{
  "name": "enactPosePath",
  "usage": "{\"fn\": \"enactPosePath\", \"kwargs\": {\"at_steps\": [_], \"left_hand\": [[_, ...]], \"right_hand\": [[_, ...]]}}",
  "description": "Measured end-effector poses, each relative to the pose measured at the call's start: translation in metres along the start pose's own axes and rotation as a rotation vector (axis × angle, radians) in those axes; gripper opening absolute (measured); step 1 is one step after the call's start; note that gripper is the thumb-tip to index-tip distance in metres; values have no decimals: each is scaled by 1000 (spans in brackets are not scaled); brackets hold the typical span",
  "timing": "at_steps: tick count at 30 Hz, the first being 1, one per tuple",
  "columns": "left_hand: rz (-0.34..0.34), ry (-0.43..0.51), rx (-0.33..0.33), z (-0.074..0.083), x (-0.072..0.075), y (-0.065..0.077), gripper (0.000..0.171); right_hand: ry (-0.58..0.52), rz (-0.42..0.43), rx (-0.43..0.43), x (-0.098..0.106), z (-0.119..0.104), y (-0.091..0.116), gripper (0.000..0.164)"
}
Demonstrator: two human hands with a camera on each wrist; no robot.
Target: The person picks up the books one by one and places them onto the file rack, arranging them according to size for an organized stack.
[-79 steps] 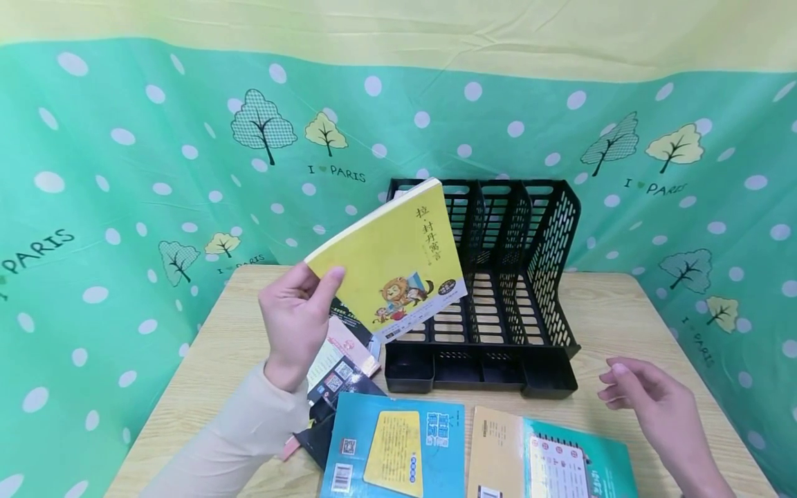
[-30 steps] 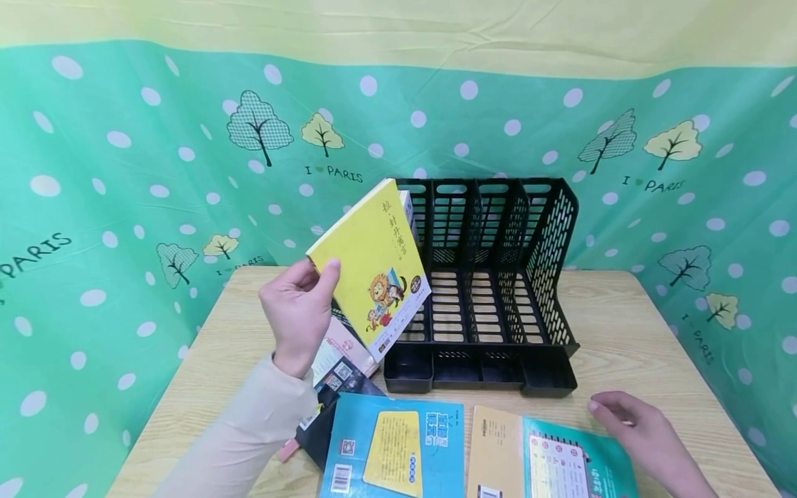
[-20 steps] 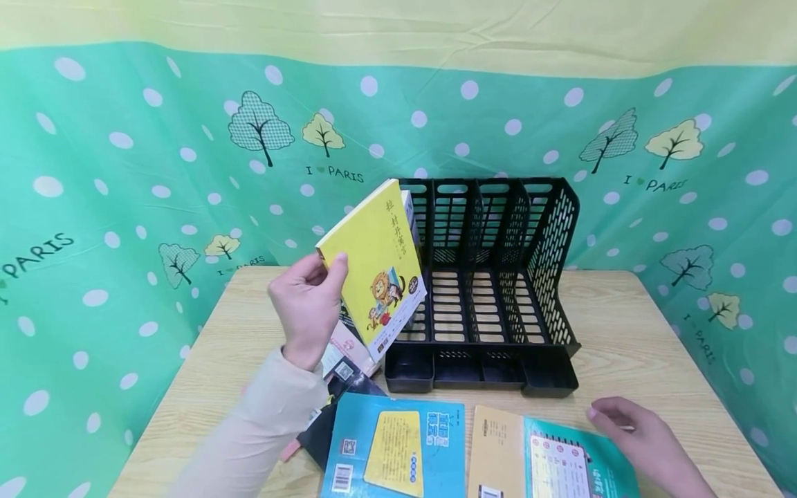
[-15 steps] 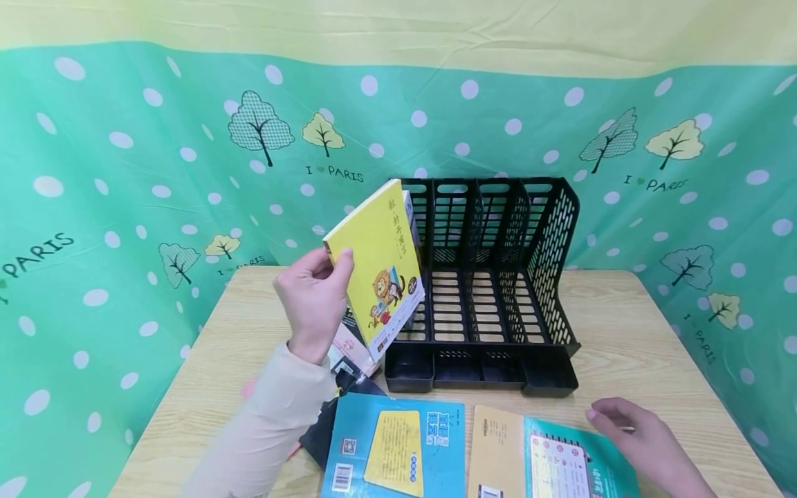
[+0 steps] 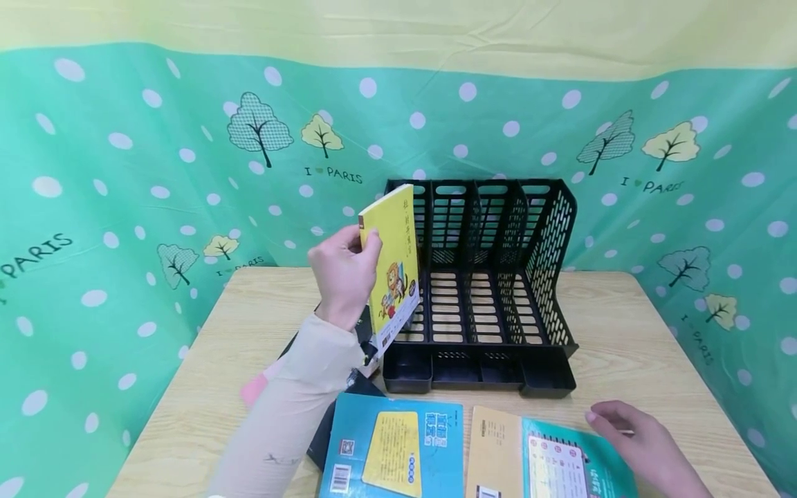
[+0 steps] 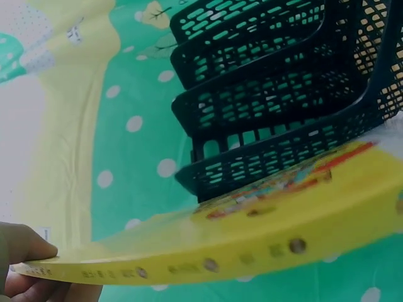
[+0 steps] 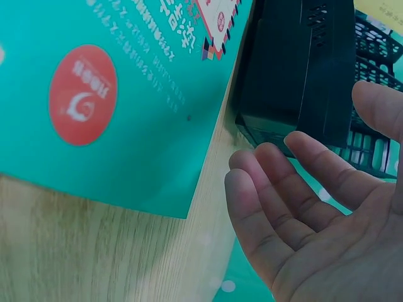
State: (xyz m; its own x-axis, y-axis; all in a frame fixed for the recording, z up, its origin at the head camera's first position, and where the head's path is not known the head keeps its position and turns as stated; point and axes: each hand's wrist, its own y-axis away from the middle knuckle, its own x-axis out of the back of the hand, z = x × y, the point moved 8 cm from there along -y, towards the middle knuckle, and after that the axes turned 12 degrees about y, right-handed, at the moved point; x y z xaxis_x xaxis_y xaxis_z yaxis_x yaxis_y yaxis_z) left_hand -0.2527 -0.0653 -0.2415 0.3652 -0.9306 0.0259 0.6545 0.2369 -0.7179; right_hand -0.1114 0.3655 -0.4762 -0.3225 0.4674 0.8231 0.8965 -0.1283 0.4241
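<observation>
My left hand (image 5: pixel 345 277) pinches a thin yellow book (image 5: pixel 394 256) by its spine edge, thumb on the cover side. The book stands nearly upright, in front of the leftmost compartment of a black mesh file organizer (image 5: pixel 482 353). In the left wrist view the yellow spine (image 6: pixel 182 267) runs from my thumb out past the organizer's mesh walls. My right hand (image 5: pixel 641 443) hovers with loosely bent fingers over the right end of a teal book (image 5: pixel 613 470); the right wrist view shows its palm holding nothing.
A blue book (image 5: pixel 349 422) and a tan-and-teal book (image 5: pixel 495 443) lie at the table's front. Several dark and pink books, partly under the left sleeve (image 5: pixel 292 408), lie left of the organizer. A green dotted cloth (image 5: pixel 156 152) hangs behind the wooden table (image 5: pixel 623 332).
My left hand has moved right and forward with the yellow book, turning it more edge-on toward the organizer's left compartment. My right hand came slightly down and left, then stayed over the teal book.
</observation>
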Motion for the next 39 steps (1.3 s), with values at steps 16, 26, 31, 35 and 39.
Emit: {"fn": "enactPosePath", "kwargs": {"at_steps": [16, 26, 31, 35, 39], "left_hand": [[60, -39, -76, -11, -33, 4, 15], [113, -4, -138, -17, -42, 25, 19], [141, -7, -165, -18, -41, 31, 15], [162, -26, -154, -22, -39, 35, 17], [171, -45, -136, -27, -41, 40, 17]], "right_hand": [[11, -14, -22, -3, 5, -2, 84], [-3, -46, -53, -7, 6, -2, 91], [48, -45, -25, -6, 4, -2, 91], [65, -46, -15, -6, 5, -1, 91], [69, -49, -15, -6, 5, -1, 92]]}}
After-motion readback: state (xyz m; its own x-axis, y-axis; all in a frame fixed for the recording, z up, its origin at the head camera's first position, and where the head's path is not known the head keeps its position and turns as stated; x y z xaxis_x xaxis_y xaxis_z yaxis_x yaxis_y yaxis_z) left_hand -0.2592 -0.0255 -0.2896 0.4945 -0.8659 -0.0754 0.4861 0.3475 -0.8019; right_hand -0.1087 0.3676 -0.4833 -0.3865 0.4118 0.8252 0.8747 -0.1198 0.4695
